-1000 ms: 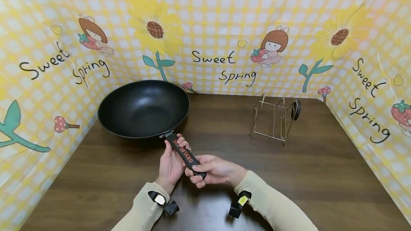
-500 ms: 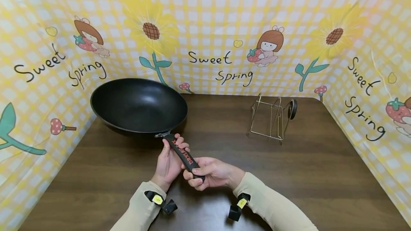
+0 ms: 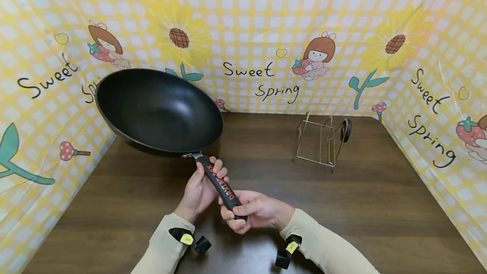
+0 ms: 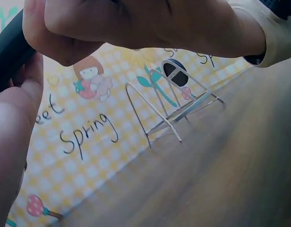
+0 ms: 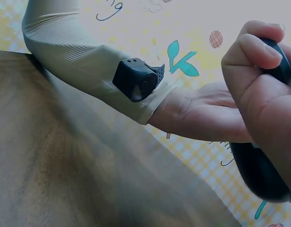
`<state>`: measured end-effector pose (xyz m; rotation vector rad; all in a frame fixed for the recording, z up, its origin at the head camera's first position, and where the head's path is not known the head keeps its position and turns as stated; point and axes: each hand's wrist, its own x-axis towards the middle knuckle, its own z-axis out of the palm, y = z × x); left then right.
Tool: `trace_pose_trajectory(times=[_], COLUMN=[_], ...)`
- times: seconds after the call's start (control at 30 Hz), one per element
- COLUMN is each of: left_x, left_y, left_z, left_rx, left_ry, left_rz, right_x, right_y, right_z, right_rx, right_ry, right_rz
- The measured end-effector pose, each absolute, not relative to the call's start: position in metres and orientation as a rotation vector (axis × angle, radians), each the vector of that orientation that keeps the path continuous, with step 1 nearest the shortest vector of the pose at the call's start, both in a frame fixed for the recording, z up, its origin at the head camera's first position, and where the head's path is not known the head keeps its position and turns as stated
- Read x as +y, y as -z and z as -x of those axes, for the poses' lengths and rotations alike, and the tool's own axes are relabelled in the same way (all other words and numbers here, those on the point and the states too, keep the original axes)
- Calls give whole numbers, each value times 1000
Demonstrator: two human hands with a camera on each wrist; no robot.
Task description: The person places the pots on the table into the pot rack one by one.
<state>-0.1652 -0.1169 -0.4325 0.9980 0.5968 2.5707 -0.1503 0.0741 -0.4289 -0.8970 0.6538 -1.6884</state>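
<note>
A black wok [image 3: 160,113] is held up off the table in the head view, tilted with its inside facing me. Its black handle [image 3: 220,183] bears red lettering and slants down to the right. My left hand [image 3: 199,189] grips the handle near the wok, thumb on one side and fingers curled over the other. At the handle's end my right hand [image 3: 255,210] holds it, thumb on top. The right wrist view shows the handle's end [image 5: 280,66] in my right hand and the wok's dark underside [image 5: 259,172] behind my left forearm.
A wire rack [image 3: 317,141] with a round black part [image 3: 346,130] stands at the right rear of the brown wooden table [image 3: 342,206]. Yellow checked cloth [image 3: 243,20] with printed flowers and lettering hangs behind and on both sides.
The wok has risen and tilted further toward me, its far rim now higher against the cloth. Both hands keep their grip on the handle. The rack has stayed where it stood.
</note>
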Motion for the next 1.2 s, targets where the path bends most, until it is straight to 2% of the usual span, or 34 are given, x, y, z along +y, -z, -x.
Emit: trace_pose_trajectory(times=[0.2, 0.6, 1.2], left_x=[-114, -107, -94], left_y=[422, 409, 431], left_z=[168, 171, 174], left_rx=[796, 1110, 1390], left_ry=[-2546, -2512, -2457], left_rz=[-1097, -1108, -1086], right_x=[79, 83, 91], right_y=[424, 422, 427], right_z=[153, 153, 144], right_rx=[638, 768, 1111], right_ry=[1691, 1754, 1854], right_rz=[927, 868, 669])
